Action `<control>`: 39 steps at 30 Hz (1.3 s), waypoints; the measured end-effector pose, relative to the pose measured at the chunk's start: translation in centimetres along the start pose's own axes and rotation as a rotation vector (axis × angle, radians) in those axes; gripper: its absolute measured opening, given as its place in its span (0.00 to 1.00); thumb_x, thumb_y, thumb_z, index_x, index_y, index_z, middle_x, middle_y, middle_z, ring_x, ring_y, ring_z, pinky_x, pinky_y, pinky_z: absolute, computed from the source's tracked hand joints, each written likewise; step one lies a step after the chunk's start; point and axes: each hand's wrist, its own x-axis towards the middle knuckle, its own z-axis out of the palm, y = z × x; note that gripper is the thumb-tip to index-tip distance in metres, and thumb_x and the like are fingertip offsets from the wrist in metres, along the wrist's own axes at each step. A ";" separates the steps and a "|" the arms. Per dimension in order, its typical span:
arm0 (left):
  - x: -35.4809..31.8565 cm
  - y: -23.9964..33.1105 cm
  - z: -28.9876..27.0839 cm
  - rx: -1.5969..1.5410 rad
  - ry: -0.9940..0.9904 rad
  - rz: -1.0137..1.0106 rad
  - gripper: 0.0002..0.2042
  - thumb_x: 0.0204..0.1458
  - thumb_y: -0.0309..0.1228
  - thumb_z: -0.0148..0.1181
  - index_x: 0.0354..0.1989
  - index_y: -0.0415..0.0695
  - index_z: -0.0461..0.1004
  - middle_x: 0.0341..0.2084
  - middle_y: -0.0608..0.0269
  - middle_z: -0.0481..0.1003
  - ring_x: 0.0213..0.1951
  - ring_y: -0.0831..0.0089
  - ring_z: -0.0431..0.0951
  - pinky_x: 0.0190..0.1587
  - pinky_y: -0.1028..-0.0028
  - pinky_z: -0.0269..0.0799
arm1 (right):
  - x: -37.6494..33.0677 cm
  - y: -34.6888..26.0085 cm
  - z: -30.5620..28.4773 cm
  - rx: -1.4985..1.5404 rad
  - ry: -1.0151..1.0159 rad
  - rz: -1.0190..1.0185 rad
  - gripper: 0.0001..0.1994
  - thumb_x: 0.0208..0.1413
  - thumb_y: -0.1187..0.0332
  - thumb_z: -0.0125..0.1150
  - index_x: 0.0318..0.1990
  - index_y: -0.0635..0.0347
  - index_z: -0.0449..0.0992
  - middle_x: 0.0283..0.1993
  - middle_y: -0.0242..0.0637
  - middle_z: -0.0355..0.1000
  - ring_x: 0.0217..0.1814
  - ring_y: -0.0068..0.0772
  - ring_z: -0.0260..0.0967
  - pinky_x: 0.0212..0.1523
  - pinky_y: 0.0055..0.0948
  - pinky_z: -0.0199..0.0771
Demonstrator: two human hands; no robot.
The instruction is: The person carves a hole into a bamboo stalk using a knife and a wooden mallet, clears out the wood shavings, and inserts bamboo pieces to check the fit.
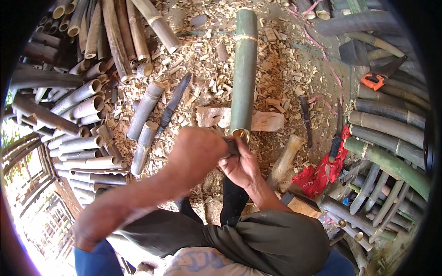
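A thick green bamboo pole [245, 73] lies lengthwise in front of me, its near cut end between my knees. A pale wooden block [268, 121] lies crosswise under its near part. My left hand [198, 147] is closed in a fist, slightly smeared by motion, at the near end of the pole. From this fist juts a short dark tool [232, 148] whose kind I cannot make out. My right hand [242, 165] is closed around the other side of that tool, its fingers right by the pole's cut end.
Wood chips [202, 69] cover the ground. A long dark knife [174, 103] lies left beside short bamboo pieces [145, 110]. To the right are a narrow blade [305, 120], a bamboo stub [286, 158], a red cloth [322, 172] and an orange-handled saw [373, 81]. Bamboo stacks [87, 108] flank both sides.
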 end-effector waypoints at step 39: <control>1.1 5.0 1.6 0.100 0.141 -0.202 0.08 0.49 0.32 0.67 0.25 0.42 0.77 0.22 0.57 0.79 0.29 0.65 0.83 0.31 0.59 0.78 | -1.3 1.0 1.5 -0.219 -0.062 -0.070 0.24 0.72 0.50 0.47 0.64 0.56 0.70 0.66 0.36 0.69 0.67 0.34 0.67 0.68 0.44 0.66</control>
